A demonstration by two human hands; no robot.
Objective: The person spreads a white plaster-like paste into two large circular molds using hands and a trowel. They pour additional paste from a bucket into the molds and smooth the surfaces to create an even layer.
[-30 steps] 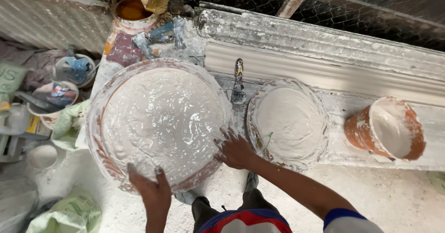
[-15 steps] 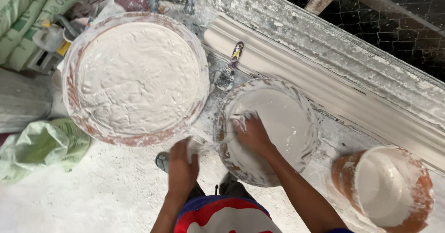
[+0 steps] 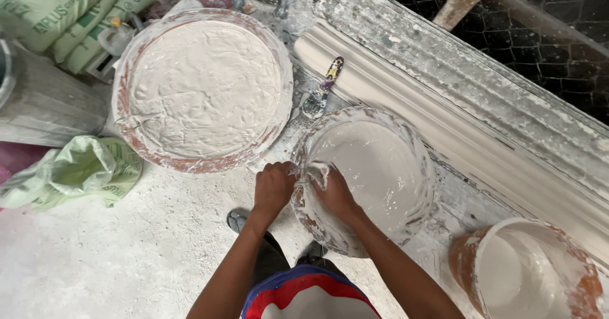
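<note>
A small round basin (image 3: pixel 406 141) holding thin white plaster mix sits in front of me. My left hand (image 3: pixel 274 187) grips its near rim from outside. My right hand (image 3: pixel 331 191) is closed on the same rim, fingers inside and smeared white. A larger basin (image 3: pixel 127 97) full of thick white plaster stands to the left. A scraper with a patterned handle (image 3: pixel 322 89) lies between the two basins.
A long white plaster cornice moulding (image 3: pixel 482 141) runs diagonally behind the basins on a plaster-crusted bench. An orange bucket (image 3: pixel 463 262) with white liquid stands at the lower right. A crumpled green sack (image 3: pixel 76 170), stacked bags (image 3: pixel 57 8) and a grey drum (image 3: pixel 44 103) are at the left.
Both hands left the large basin and moved right to the small one. My left hand now grips its rim next to my right hand. The view shifted right.
</note>
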